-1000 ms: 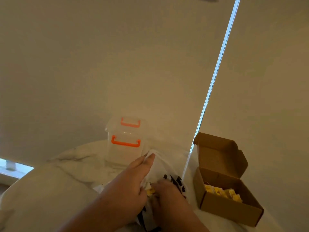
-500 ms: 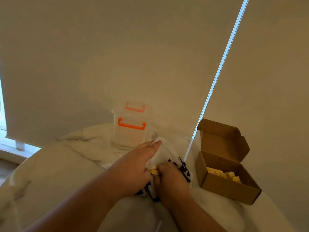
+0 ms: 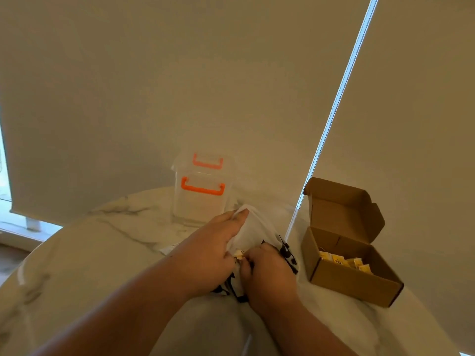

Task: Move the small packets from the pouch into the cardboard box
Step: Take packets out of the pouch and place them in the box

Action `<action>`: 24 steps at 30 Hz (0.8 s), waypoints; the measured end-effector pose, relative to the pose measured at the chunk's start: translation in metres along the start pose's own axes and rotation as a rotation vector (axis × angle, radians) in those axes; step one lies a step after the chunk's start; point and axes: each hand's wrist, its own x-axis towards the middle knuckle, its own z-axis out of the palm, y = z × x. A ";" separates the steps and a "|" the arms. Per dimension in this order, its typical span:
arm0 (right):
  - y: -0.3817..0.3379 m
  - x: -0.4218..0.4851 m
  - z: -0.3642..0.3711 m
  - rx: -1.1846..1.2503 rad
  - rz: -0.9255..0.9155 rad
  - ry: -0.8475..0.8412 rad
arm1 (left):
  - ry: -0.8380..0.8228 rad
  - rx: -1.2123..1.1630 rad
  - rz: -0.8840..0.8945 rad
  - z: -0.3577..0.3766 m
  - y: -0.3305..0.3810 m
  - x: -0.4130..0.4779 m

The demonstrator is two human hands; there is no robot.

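Note:
A white pouch (image 3: 253, 228) with black print lies on the marble table, mostly covered by both hands. My left hand (image 3: 210, 250) holds its upper edge, fingers reaching to the far corner. My right hand (image 3: 268, 272) is curled at the pouch's mouth, fingers closed over a small yellow packet (image 3: 239, 253) that peeks out between the hands. To the right stands the open cardboard box (image 3: 349, 281) with its lid up. Several yellow packets (image 3: 344, 262) lie inside it.
A clear plastic container (image 3: 203, 191) with orange handles stands behind the pouch. A bead chain (image 3: 331, 116) hangs from the roller blind down to the table between pouch and box. The round marble table (image 3: 102, 253) curves off at the left.
The camera has tilted down, so table and box sit higher in view. Both hands stay on the pouch, the right hand working at its mouth around the yellow packet.

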 end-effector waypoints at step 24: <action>0.066 -0.002 -0.129 0.565 0.348 0.356 | 0.068 -0.049 -0.071 -0.009 0.005 -0.001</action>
